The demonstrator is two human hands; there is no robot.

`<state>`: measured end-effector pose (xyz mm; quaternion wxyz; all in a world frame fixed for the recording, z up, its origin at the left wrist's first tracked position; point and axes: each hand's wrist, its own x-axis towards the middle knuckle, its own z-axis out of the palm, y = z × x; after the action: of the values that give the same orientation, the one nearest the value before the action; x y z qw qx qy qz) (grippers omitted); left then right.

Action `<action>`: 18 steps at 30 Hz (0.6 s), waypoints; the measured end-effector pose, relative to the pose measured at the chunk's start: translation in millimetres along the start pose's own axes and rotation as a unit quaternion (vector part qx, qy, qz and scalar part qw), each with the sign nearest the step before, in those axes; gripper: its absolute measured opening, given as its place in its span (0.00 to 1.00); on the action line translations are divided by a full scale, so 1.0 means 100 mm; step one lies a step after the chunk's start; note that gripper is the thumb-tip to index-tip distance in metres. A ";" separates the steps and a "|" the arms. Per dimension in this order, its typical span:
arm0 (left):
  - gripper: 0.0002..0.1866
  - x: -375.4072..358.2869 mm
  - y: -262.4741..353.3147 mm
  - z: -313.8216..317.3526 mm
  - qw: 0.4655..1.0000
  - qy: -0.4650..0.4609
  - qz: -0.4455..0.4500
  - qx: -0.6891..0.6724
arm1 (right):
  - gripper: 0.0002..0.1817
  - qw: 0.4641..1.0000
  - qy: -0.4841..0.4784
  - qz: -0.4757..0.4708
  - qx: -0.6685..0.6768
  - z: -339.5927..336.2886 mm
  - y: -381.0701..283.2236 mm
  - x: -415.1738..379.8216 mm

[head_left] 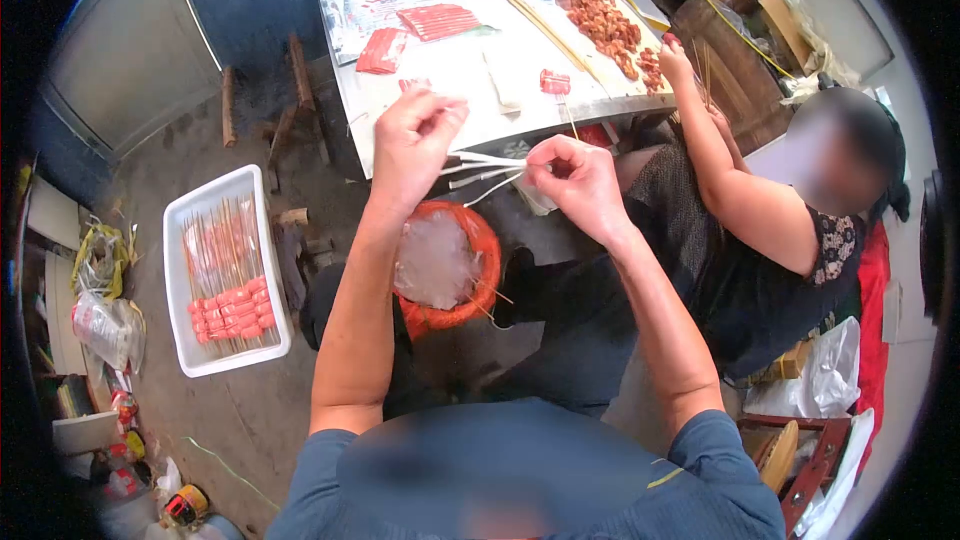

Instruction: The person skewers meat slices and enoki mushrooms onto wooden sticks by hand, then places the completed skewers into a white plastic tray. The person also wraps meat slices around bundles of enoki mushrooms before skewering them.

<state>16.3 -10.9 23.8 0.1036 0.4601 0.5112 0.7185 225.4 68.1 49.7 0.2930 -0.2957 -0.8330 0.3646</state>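
My right hand [580,180] pinches a bunch of narrow white strips [490,162] between thumb and fingers. The strips fan out leftward, their far ends close to my left wrist. My left hand [418,135] is raised over the table's front edge with its fingers pinched together; what they hold, if anything, is too small to make out. Below both hands stands an orange bucket [487,245] with a clear plastic liner and thin sticks at its rim. Nearest my left hand on the table lie red-wrapped pieces [382,51]; a small red bundle [554,82] lies beyond my right hand.
The white table [460,90] carries foil, a row of red pieces [438,22], long sticks [545,25] and a pile of meat chunks [603,15]. A white tray [178,290] of skewers stands on the floor at left. Another person [770,220] sits close at right.
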 end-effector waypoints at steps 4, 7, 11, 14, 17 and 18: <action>0.12 -0.14 0.07 0.04 0.934 -0.328 -0.137 -0.031 | 0.04 0.993 -0.039 -0.092 -0.061 0.03 -0.09 -0.05; 0.12 -0.13 0.00 0.08 0.910 -0.395 -0.125 0.016 | 0.04 0.992 -0.043 -0.101 -0.061 0.07 -0.13 -0.08; 0.11 -0.15 0.01 0.05 0.896 -0.413 -0.160 -0.010 | 0.03 0.997 -0.033 -0.063 -0.019 0.13 -0.12 -0.15; 0.10 -0.16 0.03 0.02 0.893 -0.415 -0.173 -0.018 | 0.03 0.997 -0.025 -0.068 -0.007 0.18 -0.09 -0.17; 0.09 -0.11 0.16 0.00 0.879 -0.425 -0.214 -0.011 | 0.02 0.998 -0.009 -0.065 -0.003 0.22 -0.06 -0.18; 0.09 -0.10 0.20 -0.01 0.872 -0.432 -0.230 0.004 | 0.02 0.998 -0.009 -0.065 -0.002 0.24 -0.04 -0.18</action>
<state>27.4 -26.8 35.2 0.4750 0.5942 0.5096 0.4020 219.3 43.0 34.2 0.3078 -0.2385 -0.8538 0.3456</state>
